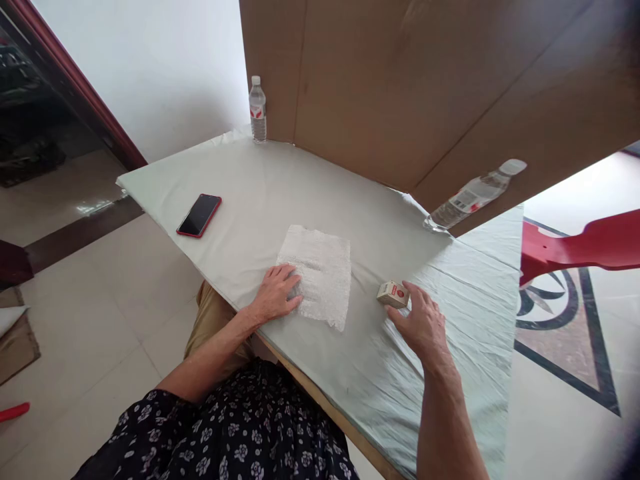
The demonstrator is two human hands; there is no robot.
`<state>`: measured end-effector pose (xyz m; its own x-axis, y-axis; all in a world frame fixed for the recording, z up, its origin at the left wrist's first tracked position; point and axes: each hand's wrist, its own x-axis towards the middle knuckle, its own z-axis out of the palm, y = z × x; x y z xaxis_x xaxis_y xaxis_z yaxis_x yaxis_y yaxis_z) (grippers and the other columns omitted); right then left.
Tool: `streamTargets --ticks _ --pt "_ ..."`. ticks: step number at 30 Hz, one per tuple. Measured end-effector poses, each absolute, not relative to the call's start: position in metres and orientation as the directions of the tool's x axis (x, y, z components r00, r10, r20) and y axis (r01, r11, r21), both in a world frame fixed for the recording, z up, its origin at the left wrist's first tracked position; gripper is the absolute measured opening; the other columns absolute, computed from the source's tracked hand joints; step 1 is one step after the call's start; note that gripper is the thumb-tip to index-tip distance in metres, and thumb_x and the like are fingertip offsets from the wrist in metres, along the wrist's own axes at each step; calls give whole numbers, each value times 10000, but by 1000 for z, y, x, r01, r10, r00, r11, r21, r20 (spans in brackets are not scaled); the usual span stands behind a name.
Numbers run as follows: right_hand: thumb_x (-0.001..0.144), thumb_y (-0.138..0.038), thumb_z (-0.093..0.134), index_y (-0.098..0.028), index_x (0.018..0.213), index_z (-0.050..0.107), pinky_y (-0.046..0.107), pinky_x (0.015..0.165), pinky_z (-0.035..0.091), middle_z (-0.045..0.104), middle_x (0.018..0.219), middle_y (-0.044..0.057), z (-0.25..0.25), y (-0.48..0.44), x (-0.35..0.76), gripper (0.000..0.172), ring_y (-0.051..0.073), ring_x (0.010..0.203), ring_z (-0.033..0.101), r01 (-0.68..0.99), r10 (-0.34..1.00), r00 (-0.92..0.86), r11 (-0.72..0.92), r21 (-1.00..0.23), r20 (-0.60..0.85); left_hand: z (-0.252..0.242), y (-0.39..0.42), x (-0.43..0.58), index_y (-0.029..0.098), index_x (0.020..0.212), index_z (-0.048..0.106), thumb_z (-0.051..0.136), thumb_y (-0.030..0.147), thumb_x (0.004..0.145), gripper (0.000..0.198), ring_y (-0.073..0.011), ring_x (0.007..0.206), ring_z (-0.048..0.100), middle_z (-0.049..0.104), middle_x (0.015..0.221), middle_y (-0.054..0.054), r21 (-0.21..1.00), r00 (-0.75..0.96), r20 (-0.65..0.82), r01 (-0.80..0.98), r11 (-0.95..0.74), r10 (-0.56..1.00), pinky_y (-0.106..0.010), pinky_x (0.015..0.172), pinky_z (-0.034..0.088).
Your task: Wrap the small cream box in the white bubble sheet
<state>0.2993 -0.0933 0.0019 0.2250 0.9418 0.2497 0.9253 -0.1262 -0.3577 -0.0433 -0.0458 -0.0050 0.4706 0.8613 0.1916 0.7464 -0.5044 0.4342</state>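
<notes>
A sheet of white bubble wrap (pixel 320 273) lies flat on the cloth-covered table in front of me. My left hand (pixel 277 293) rests on its left edge, fingers stretched out and holding nothing. To the right of the sheet is a small beige carton (pixel 393 294) with red and dark print. My right hand (pixel 420 323) has it between thumb and fingertips at its near and right sides. The carton sits at table level, apart from the bubble wrap.
A phone in a red case (pixel 199 215) lies near the table's left edge. One water bottle (pixel 258 110) stands at the back, another (pixel 475 195) at the right, both against a large cardboard panel (pixel 360 87). Beyond the right edge is a red plastic seat (pixel 585 247).
</notes>
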Motion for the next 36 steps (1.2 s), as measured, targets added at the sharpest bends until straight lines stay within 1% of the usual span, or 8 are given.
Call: streamTargets --ticks 2,5,12,16,20,25,32,36 --pt "772 -351 575 -208 1279 592 513 901 464 664 1252 150 -4 -95 309 527 349 1105 602 912 955 204 -104 -397 217 -10 -47 -44 170 1220 639 678 283 816 421 -338 1371 472 566 1414 -161 438 473 215 735 -517 854 -512 1154 377" --pt "788 -351 567 -207 1210 623 465 873 486 701 1134 132 -2 -93 305 450 306 1020 635 873 943 209 -61 -483 259 -12 -48 -45 153 1251 626 688 293 801 475 -341 1378 463 563 1413 -173 447 481 235 718 -533 845 -511 1166 364" --pt "837 -380 645 -229 1243 610 414 834 536 694 1194 114 31 -76 233 435 258 988 660 720 911 137 178 -671 390 -12 -48 -45 146 1321 578 709 299 759 597 -341 1373 468 568 1409 -177 469 474 233 710 -526 849 -508 1171 350" --pt "835 -300 642 -225 1251 609 418 905 542 682 1242 120 19 -52 190 423 259 1092 648 634 908 -59 354 -687 414 -11 -47 -44 143 1398 507 706 308 754 694 -343 1371 470 564 1414 -179 486 457 226 713 -506 861 -515 1169 348" --pt "825 -242 590 -234 1280 593 494 1015 501 673 1284 114 -8 -34 171 455 283 1184 628 620 931 -175 358 -699 322 -11 -46 -43 157 1424 475 704 336 756 729 -334 1380 462 559 1426 -167 494 459 215 710 -501 862 -505 1180 334" --pt "812 -232 592 -222 1321 572 512 1063 474 656 1321 120 -18 -33 173 509 290 1225 611 630 943 -202 331 -702 263 -12 -46 -44 146 1431 467 698 343 758 739 -336 1381 460 556 1432 -169 488 463 217 711 -506 859 -507 1184 327" --pt "814 -231 580 -226 1308 570 498 1051 490 663 1300 114 -17 -33 171 495 283 1201 623 628 943 -194 331 -704 270 -12 -46 -42 135 1430 471 699 339 755 741 -342 1367 468 567 1418 -172 493 464 240 698 -519 853 -516 1176 343" --pt "829 -231 574 -230 1383 508 507 1043 496 610 1370 129 -9 -39 172 558 290 1251 592 646 935 -192 349 -679 298 -13 -49 -47 155 1411 491 710 335 746 722 -338 1353 488 557 1420 -178 529 440 277 673 -518 854 -521 1161 372"
